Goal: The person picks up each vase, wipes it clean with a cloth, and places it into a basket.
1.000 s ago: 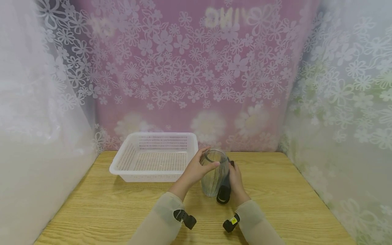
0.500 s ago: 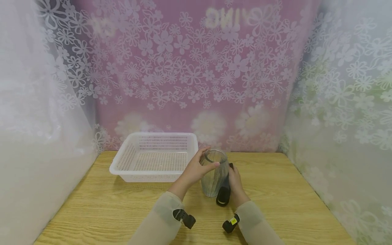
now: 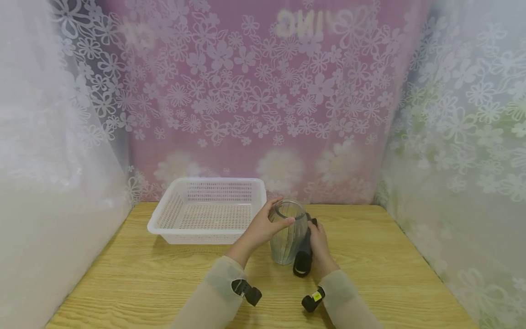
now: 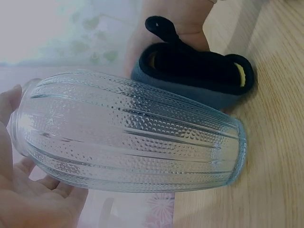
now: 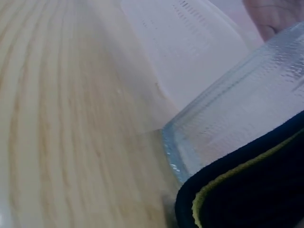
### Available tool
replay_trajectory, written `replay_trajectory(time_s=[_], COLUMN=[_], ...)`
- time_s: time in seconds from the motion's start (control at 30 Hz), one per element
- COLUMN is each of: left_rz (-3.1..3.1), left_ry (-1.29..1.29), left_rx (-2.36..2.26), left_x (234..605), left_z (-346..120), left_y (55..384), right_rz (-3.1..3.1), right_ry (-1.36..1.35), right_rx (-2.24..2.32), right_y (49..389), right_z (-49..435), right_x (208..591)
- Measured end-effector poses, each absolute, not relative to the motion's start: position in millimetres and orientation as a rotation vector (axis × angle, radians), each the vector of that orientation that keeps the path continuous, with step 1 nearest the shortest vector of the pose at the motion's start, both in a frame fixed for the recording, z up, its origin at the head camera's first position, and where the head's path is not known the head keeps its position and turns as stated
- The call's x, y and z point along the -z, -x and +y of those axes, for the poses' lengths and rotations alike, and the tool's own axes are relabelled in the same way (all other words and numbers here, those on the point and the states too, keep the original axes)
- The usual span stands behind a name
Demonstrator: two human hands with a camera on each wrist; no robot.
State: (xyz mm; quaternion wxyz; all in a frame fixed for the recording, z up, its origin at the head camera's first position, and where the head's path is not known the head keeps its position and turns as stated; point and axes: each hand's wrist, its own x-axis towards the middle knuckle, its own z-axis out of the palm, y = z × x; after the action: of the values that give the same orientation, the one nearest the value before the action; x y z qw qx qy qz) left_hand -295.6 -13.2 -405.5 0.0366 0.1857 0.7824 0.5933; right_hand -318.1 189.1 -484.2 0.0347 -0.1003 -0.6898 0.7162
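A clear ribbed glass vase (image 3: 283,246) with a bumpy surface stands upright on the wooden table. My left hand (image 3: 263,226) grips it near the neck, thumb across the front and fingers behind. Beside its right wall is a folded dark cloth (image 3: 304,256) with black edging. The left wrist view shows a hanging loop on this cloth (image 4: 190,71) and a bit of yellow inside the fold. My right hand (image 3: 320,242) holds the cloth from its right side, close against the glass. The right wrist view catches the vase's base (image 5: 178,156) and the cloth's thick folded edge (image 5: 228,180).
A white plastic basket (image 3: 197,232) with slotted walls sits at the back left of the table (image 3: 144,283), just left of the vase. Floral-patterned curtains (image 3: 255,114) hang behind the table and on both sides.
My right hand and the cloth shift slightly left and toward me, then back right, along the vase's side. The left hand and the vase stay in place.
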Motion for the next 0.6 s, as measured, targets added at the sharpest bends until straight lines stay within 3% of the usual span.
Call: replay_trajectory(time_s=[0.6], left_rz=[2.201], left_ry=[-0.747], left_rx=[-1.841], left_x=[404.5], left_z=[-23.4], left_y=[309.4], right_rz=[-2.138], right_ry=[0.210], right_rx=[-2.123], right_y=[304.1], right_z=[204.9], right_x=[441.4])
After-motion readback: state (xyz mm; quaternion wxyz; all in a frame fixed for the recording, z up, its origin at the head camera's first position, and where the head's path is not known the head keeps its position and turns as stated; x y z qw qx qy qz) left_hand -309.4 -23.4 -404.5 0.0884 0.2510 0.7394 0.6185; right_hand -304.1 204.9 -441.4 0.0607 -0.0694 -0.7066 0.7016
